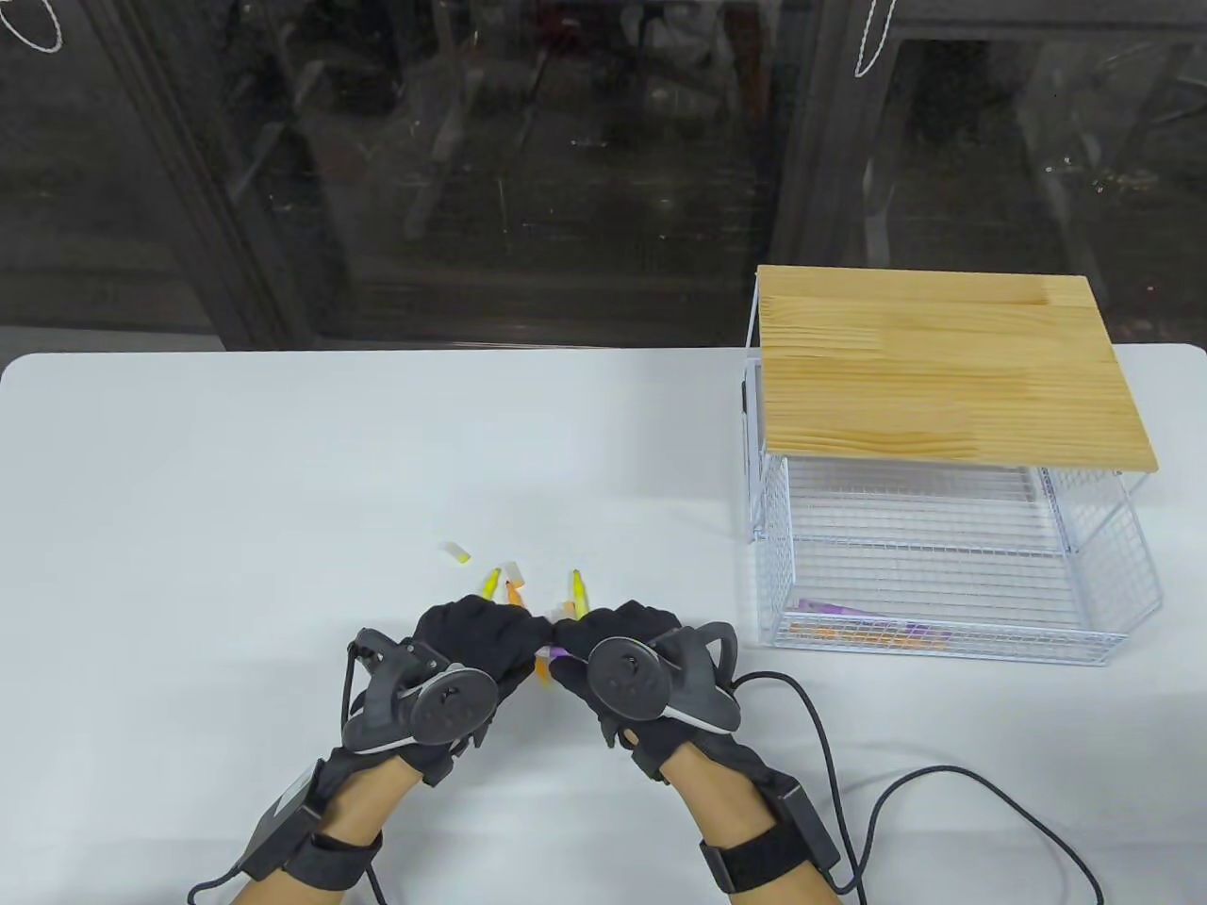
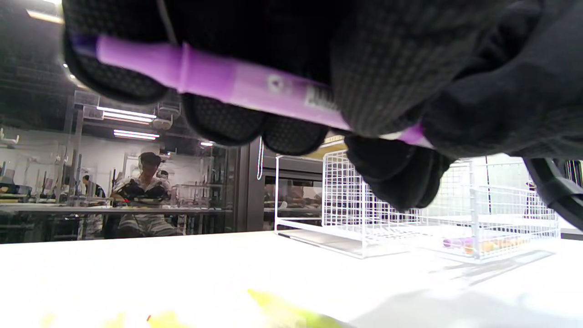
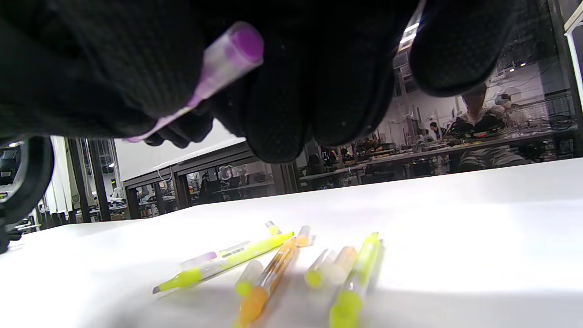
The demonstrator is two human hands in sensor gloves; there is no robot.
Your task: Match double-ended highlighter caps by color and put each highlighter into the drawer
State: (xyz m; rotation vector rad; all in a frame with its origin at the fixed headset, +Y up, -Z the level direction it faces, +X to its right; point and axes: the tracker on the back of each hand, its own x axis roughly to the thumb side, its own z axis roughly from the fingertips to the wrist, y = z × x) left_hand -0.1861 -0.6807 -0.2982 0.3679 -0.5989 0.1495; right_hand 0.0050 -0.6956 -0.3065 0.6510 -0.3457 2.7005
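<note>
A purple highlighter [image 1: 554, 652] is held level just above the table between both hands. My left hand [image 1: 495, 630] curls its fingers around the purple barrel [image 2: 237, 86]. My right hand [image 1: 603, 630] pinches the other end, where a clear cap with a purple tip [image 3: 230, 57] sticks out between its fingers. Below and behind the hands lie yellow highlighters [image 3: 227, 262] [image 3: 357, 278], an orange one [image 3: 268, 278] and loose caps [image 1: 457, 552]. The white wire drawer [image 1: 943, 641] at the right is pulled out, and purple and orange highlighters [image 1: 868, 632] lie in it.
The drawer belongs to a wire rack with a wooden top [image 1: 943, 368] at the table's right. A black cable [image 1: 849, 745] runs from my right wrist across the near right of the white table [image 1: 283, 452]. People sit at benches beyond the glass.
</note>
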